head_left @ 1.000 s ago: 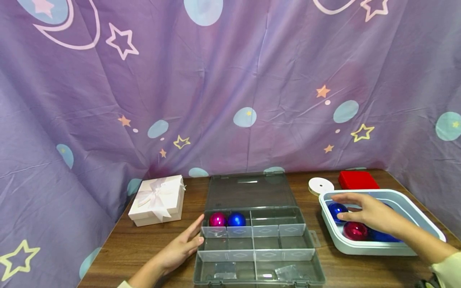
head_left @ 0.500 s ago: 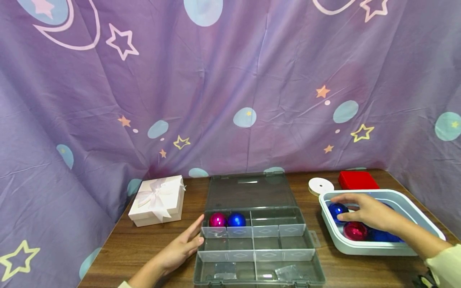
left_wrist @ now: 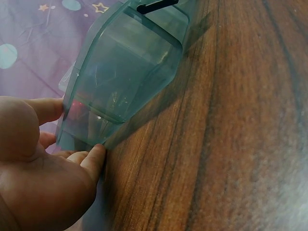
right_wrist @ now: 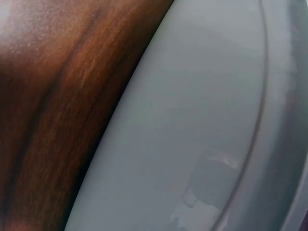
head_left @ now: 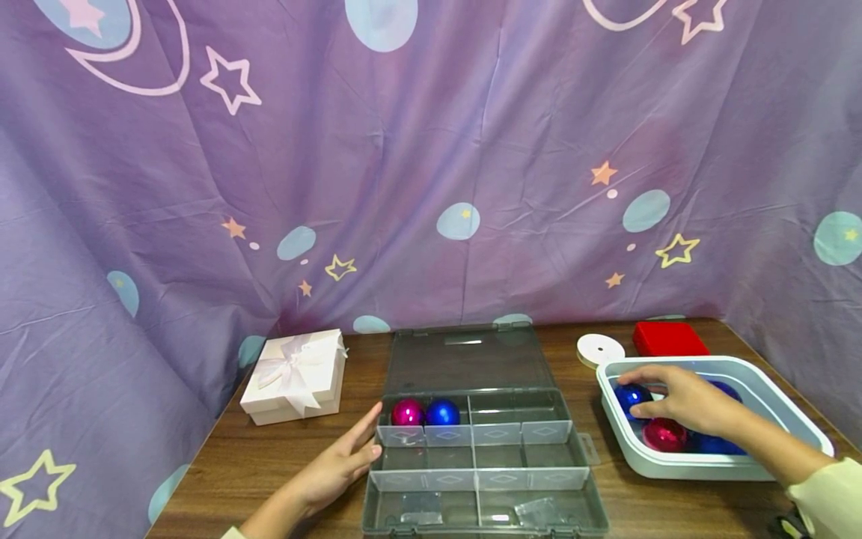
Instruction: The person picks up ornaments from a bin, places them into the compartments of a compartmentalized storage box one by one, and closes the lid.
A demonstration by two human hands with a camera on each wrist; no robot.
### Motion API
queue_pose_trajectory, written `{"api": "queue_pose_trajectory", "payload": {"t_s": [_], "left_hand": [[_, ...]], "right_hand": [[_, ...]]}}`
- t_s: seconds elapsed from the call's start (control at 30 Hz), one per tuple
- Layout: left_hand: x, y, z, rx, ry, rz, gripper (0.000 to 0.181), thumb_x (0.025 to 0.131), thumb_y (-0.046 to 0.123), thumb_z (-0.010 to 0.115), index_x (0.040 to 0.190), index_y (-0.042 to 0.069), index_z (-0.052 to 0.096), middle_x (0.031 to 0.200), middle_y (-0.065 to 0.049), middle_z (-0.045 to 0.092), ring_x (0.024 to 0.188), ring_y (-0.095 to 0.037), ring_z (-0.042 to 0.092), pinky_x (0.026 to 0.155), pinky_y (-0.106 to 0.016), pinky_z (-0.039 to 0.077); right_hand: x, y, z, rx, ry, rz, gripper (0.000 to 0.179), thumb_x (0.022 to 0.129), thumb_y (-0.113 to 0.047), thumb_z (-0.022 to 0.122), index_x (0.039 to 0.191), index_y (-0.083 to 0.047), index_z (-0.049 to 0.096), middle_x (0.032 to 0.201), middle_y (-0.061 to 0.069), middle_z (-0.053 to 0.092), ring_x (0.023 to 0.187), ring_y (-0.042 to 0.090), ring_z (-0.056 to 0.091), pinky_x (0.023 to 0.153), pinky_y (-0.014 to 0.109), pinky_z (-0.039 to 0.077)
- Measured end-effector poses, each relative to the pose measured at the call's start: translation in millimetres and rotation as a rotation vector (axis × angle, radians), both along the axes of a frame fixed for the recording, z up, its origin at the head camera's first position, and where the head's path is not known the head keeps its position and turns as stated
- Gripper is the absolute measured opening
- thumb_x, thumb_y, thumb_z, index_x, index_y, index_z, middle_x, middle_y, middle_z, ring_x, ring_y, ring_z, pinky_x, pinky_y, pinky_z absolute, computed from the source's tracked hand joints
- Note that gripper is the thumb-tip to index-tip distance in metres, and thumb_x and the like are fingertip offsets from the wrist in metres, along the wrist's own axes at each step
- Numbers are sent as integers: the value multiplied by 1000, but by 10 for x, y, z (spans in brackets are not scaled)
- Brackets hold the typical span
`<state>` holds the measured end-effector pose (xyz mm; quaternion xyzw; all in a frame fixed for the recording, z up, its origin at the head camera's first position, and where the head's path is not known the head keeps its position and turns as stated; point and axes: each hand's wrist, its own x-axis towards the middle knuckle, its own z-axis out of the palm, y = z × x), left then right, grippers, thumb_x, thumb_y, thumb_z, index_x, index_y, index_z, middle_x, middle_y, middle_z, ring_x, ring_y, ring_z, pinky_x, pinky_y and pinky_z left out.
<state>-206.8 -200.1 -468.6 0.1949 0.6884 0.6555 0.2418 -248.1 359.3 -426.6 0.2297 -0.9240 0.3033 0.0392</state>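
My right hand reaches into a pale grey-blue plastic basin, thumb and fingers curled round a shiny blue ball at its left end. A shiny red ball and more blue balls lie beside and under that hand. My left hand rests its fingertips and thumb against the left wall of a clear grey compartment case, as the left wrist view shows too. A magenta ball and another blue ball sit together in the case's back left compartment.
The case's lid lies back, opened. A white gift box with a ribbon bow stands at left. Behind the basin are a white ribbon spool and a red box. Small clear packets lie in the front compartments.
My right hand has shifted slightly within the basin and bears on the blue ball. The left hand has kept its place at the case.
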Motion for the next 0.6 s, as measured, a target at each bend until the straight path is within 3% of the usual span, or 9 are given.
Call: {"api": "queue_pose_trajectory", "payload": {"t_s": [0.27, 0.6], "left_hand": [[4, 2, 4, 2, -2, 2, 79, 109, 14, 48, 166, 11, -6, 167, -29, -17, 154, -47, -8, 122, -66, 7], [0, -3, 3, 3, -1, -5, 78, 109, 15, 47, 166, 12, -6, 167, -29, -18, 154, -47, -8, 122, -66, 7]], "right_hand": [[6, -10, -32, 32, 74, -29, 40, 75, -18, 91, 110, -9, 76, 113, 10, 75, 107, 1, 64, 87, 10, 48], [-9, 6, 2, 46, 42, -31, 38, 77, -15, 89, 112, -7, 76, 113, 10, 76, 106, 3, 65, 87, 18, 54]]}}
